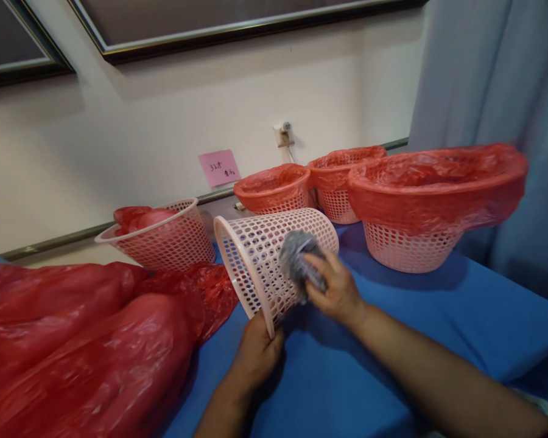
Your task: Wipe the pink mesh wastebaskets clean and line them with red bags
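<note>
A pale pink perforated plastic wastebasket (260, 243) is tipped on its side above the blue-covered table, its mouth facing left. My left hand (258, 350) grips the rim at the lower left, fingers closed round it. A crumpled grey cloth (301, 258) is bunched in my right hand (335, 286), which presses it against the basket's outer side. The cloth is slightly blurred, and some of my right fingers are hidden by it.
Red plastic bags (95, 347) cover the left side. Behind stands a white basket (173, 240) with red plastic inside. Red-lined baskets stand at the back (274, 188), (342, 182) and right (411, 243). A blue cloth (438, 328) covers the surface; a curtain (497, 91) hangs right.
</note>
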{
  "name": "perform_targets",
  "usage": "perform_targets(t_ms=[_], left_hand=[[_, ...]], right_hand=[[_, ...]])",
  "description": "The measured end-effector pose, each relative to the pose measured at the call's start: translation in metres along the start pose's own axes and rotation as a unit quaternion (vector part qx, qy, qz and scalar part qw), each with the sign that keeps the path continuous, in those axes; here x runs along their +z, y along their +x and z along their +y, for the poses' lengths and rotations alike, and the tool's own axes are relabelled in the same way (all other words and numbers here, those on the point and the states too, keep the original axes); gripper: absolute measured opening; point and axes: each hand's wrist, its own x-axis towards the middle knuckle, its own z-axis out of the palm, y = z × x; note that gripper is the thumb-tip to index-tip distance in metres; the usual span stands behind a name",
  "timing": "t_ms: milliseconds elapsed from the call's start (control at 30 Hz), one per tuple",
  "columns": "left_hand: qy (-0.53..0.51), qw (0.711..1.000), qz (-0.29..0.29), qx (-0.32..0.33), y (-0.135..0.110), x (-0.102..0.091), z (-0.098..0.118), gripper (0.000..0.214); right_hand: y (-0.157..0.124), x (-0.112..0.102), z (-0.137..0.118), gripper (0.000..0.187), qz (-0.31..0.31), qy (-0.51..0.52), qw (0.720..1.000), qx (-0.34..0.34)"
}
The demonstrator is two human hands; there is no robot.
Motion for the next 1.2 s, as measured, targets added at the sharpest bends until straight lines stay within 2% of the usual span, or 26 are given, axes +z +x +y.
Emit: perform_targets(t_ms=[33,100,167,233,333,400,467,533,667,733,833,900,1000,1100,1167,1200], left_hand=[[0.007,1.0,-0.002,-0.001,0.001,0.0,0.0,0.06],[0.019,1.0,-0.013,-0.001,0.002,0.0,0.0,0.065],[0.021,0.999,-0.024,-0.002,0.003,0.0,0.001,0.069],[0.021,0.999,-0.033,-0.013,0.004,-0.001,0.003,0.071],[0.024,0.998,-0.045,-0.024,0.004,-0.004,0.007,0.069],[0.028,0.998,-0.062,-0.015,0.004,-0.006,0.011,0.059],[0.027,0.998,-0.055,-0.008,0.002,-0.007,0.015,0.046],[0.015,1.0,-0.006,-0.011,-0.002,-0.004,0.017,0.041],[-0.063,0.992,0.113,-0.013,-0.011,0.003,0.011,0.039],[-0.106,0.986,0.13,-0.013,-0.014,0.004,0.007,0.037],[-0.131,0.984,0.119,-0.004,-0.013,0.002,0.004,0.035],[-0.137,0.984,0.109,-0.01,-0.011,-0.002,0.005,0.037],[-0.145,0.98,0.127,-0.046,-0.009,-0.005,0.005,0.04],[-0.134,0.981,0.13,-0.058,-0.008,-0.002,0.002,0.041],[-0.118,0.986,0.108,-0.048,-0.006,0.001,-0.002,0.042],[-0.107,0.989,0.097,-0.042,-0.005,0.002,-0.004,0.043]], right_hand=[[0.007,-0.002,0.016,0.051,0.031,-0.02,0.996,0.08],[0.021,-0.007,0.046,0.05,0.09,-0.047,0.968,0.229],[0.028,-0.009,0.061,0.051,0.122,-0.06,0.944,0.299],[0.027,-0.009,0.054,0.05,0.118,-0.051,0.957,0.261],[0.013,-0.005,0.016,0.049,0.063,-0.005,0.995,0.081],[0.002,-0.004,-0.011,0.054,0.011,0.04,0.998,-0.044],[-0.005,-0.004,-0.03,0.06,-0.03,0.086,0.988,-0.123],[-0.008,-0.004,-0.037,0.062,-0.055,0.12,0.98,-0.148],[-0.008,-0.002,-0.037,0.06,-0.084,0.138,0.975,-0.154],[-0.009,-0.001,-0.036,0.059,-0.095,0.138,0.972,-0.162],[-0.009,-0.001,-0.033,0.058,-0.097,0.118,0.976,-0.156],[-0.005,-0.002,-0.023,0.057,-0.069,0.082,0.988,-0.108],[0.007,-0.002,0.009,0.05,0.026,0.016,0.998,0.062],[0.02,-0.001,0.047,0.05,0.103,-0.013,0.961,0.257],[0.023,0.003,0.059,0.055,0.122,-0.009,0.942,0.311],[0.022,0.005,0.06,0.057,0.125,-0.006,0.944,0.305]])
